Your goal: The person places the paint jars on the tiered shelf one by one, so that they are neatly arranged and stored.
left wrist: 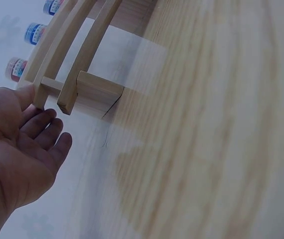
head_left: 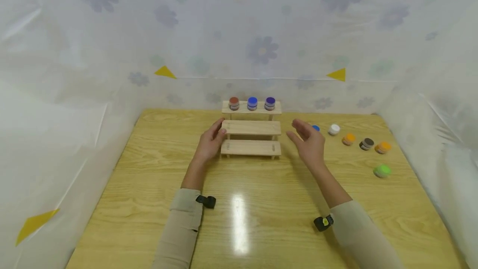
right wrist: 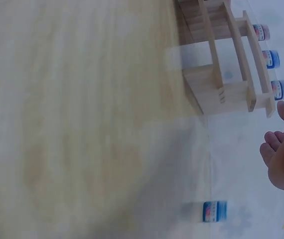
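Note:
A three-tier wooden display stand (head_left: 251,147) is set near the back of the table. On its top tier are a red-brown-lidded paint jar (head_left: 234,103), a blue-lidded jar (head_left: 252,103) and a dark-blue-lidded jar (head_left: 269,103). My left hand (head_left: 210,141) is at the left end of the middle tier, its thumb against the edge and its fingers loosely bent; in the left wrist view the stand (left wrist: 99,89) shows no clear pinch. My right hand (head_left: 311,142) hovers right of the stand, apart from it, fingers extended and holding nothing.
Right of my right hand stand a partly hidden blue-lidded jar (head_left: 315,128), a white one (head_left: 334,129), two orange ones (head_left: 349,139) (head_left: 383,147), a black one (head_left: 367,144) and a green one (head_left: 382,171). Flower-printed sheeting (head_left: 239,53) walls the table (head_left: 157,202).

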Demonstrator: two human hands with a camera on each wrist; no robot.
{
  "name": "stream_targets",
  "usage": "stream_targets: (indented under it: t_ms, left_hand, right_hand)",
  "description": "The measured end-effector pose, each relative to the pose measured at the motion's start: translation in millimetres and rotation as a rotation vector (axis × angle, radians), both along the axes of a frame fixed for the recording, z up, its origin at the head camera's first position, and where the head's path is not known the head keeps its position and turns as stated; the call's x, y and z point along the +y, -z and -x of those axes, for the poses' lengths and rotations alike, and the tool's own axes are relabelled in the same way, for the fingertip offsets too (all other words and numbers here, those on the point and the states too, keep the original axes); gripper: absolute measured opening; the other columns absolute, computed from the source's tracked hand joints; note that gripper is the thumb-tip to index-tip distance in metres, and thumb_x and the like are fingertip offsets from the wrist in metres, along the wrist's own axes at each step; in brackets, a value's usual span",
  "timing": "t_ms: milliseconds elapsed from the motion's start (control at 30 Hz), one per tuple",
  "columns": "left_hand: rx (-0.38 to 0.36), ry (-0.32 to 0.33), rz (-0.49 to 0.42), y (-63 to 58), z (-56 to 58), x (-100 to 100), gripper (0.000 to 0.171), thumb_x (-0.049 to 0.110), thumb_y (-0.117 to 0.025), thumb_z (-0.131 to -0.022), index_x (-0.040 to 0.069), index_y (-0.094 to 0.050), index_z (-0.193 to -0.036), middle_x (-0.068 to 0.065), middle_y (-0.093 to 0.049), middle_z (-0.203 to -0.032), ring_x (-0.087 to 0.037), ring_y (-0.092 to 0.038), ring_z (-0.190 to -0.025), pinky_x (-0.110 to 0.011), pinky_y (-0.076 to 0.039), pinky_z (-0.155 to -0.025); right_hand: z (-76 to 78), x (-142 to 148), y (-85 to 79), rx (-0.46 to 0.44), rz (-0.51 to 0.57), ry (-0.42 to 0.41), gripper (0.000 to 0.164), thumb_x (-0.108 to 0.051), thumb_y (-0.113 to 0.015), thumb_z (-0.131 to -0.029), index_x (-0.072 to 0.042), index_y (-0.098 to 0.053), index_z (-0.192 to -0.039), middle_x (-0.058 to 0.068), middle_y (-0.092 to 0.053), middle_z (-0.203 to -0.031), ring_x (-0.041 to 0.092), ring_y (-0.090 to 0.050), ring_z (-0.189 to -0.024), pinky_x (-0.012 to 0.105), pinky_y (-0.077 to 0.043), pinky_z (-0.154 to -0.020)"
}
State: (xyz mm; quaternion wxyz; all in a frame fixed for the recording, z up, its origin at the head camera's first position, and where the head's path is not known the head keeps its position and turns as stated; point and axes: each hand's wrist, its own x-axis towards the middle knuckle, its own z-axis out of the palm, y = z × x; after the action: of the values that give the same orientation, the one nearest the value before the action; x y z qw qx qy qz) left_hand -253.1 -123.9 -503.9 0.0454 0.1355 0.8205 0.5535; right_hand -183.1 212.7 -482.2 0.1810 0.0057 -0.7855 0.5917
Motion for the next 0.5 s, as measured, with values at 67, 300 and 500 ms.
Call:
stream_targets:
  t_ms: [67, 300, 500]
  left_hand:
    - [-0.001, -0.005, 0.003, 0.2, 0.7, -0.1, 0.057, 0.034, -0.05, -0.114, 0.015, -0.037, -0.166, -0.013, -0.04, -0.167, -0.035, -0.04, -0.152, -0.049, -0.036, -0.125]
    - [-0.008, -0.018, -0.011, -1.0, 0.1, -0.4, 0.057, 0.034, -0.051, -0.114, 0.013, -0.037, -0.166, -0.013, -0.041, -0.167, -0.033, -0.041, -0.152, -0.047, -0.036, -0.125]
    - [-0.002, -0.001, -0.005, -1.4, -0.5, 0.6, 0.057, 0.033, -0.05, -0.114, 0.013, -0.037, -0.166, -0.014, -0.041, -0.167, -0.034, -0.041, -0.152, -0.048, -0.036, -0.125]
  right_hand:
    - [-4.5, 6.3, 5.9, -0.011, 0.008, 0.02, 0.049, -0.01, -0.078, -0.098, 0.002, -0.063, -0.143, 0.021, -0.065, -0.141, 0.034, -0.06, -0.136, 0.043, -0.048, -0.115]
    - [-17.6, 32.5, 31.6, -0.086, -0.06, 0.091, 0.049, -0.014, -0.078, -0.099, 0.003, -0.063, -0.142, 0.024, -0.065, -0.141, 0.033, -0.061, -0.135, 0.036, -0.049, -0.113]
    - [-24.7, 51.5, 40.0, -0.132, -0.096, 0.167, 0.047, -0.013, -0.078, -0.099, 0.004, -0.065, -0.14, 0.023, -0.067, -0.138, 0.035, -0.063, -0.132, 0.035, -0.05, -0.112]
